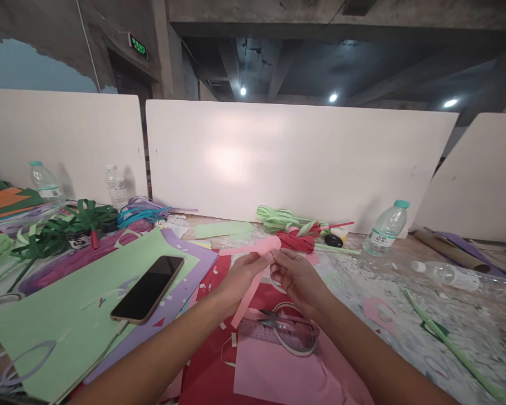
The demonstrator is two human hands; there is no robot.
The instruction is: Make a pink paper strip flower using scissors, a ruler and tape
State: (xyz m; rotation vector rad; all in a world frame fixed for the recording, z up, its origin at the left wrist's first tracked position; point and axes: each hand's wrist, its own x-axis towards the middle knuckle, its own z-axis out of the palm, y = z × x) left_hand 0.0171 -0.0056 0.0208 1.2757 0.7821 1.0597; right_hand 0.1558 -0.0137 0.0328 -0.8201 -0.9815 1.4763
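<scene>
Both of my hands meet over the middle of the table, fingertips pinched close together on a pink paper strip (248,295). My left hand (247,273) is closed on the strip, one part of which hangs down and another stretches away to the left. Beside it, my right hand (297,275) is pinched at the strip's upper part, and the exact contact is hidden by the fingers. Below the hands, scissors (293,325) and a roll of tape (298,351) lie on pink paper (274,371), with a clear ruler (253,331) under the scissors.
Left, a phone (148,289) rests on green paper (71,315). Green strips (284,218) and a red bundle (295,242) lie behind the hands. A bottle (388,228) stands at the right; another bottle (451,275) lies down. White panels (299,163) close off the back.
</scene>
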